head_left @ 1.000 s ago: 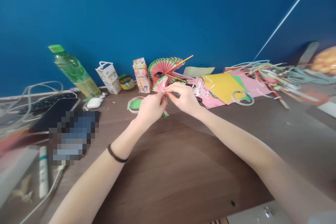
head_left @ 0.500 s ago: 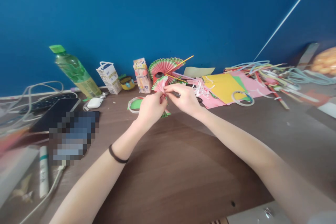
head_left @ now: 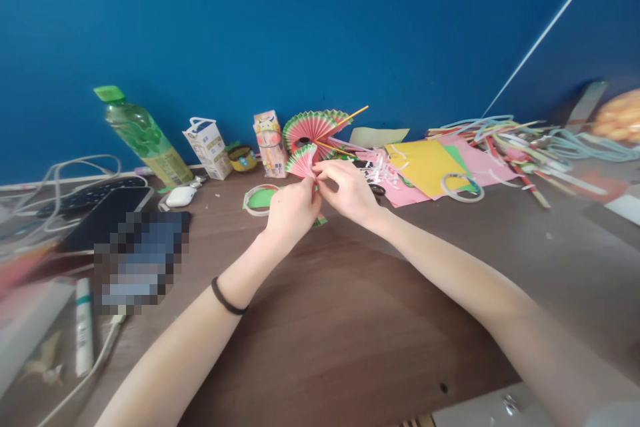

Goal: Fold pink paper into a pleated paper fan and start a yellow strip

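Note:
A small pleated paper fan (head_left: 301, 163), pink with a green edge, is held above the desk. My left hand (head_left: 293, 209) is closed round its lower folds, and a green-tipped end shows below the fingers. With thumb and index finger pinched, my right hand (head_left: 346, 188) grips the fan's pink folds at its right side. Behind my hands, a larger pink and green pleated fan (head_left: 309, 125) leans near the blue wall, with yellow sticks beside it. A roll of clear tape (head_left: 259, 201) lies left of my left hand.
A green bottle (head_left: 145, 137), a white carton (head_left: 209, 150) and a patterned box (head_left: 271, 147) stand along the wall. Yellow paper (head_left: 417, 167), another tape roll (head_left: 463, 188) and straws lie at right. A phone (head_left: 145, 260), a marker (head_left: 84, 327) and cables are at left.
The small fan's pleats are spread wider and lean more to the left. My left hand has shifted slightly right and down, and my right hand has turned a little with it.

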